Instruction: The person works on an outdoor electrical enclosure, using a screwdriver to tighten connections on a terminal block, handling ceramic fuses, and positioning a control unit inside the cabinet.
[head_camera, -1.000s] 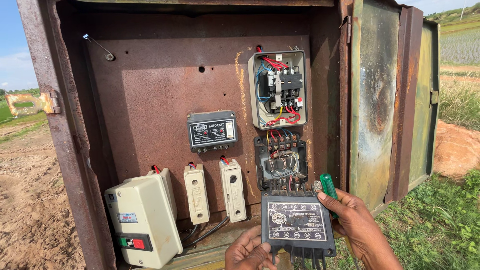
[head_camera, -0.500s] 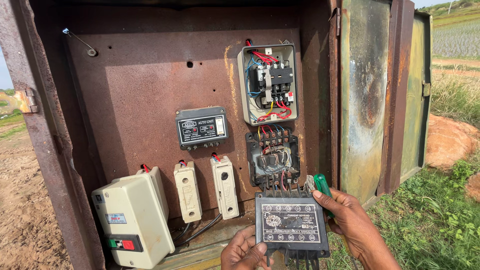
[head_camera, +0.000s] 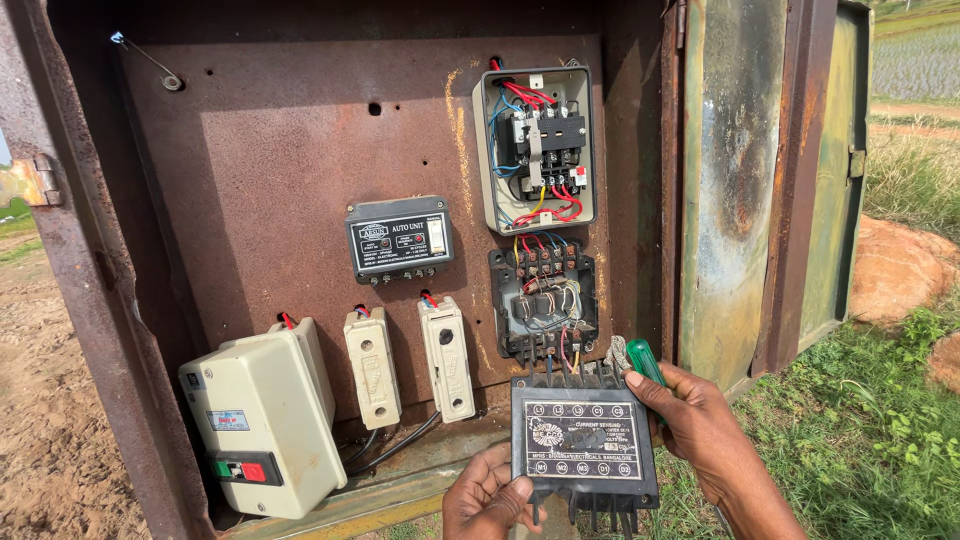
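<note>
While gripped: relay module (head_camera: 583, 442), both hands (head_camera: 690, 420).

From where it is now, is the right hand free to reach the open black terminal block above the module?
Probably yes: the right hand, holding a green screwdriver, sits just below the black terminal block, whose cover is off, with nothing between them.

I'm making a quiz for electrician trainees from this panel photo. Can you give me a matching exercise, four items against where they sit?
Items:
1. cream starter box
2. green-handled screwdriver
3. black relay cover
4. open contactor

Places:
A. upper right of the backplate
B. in the right hand
C. lower left of the cabinet
D. held between both hands

Pairs: 1-C, 2-B, 3-D, 4-A
</note>
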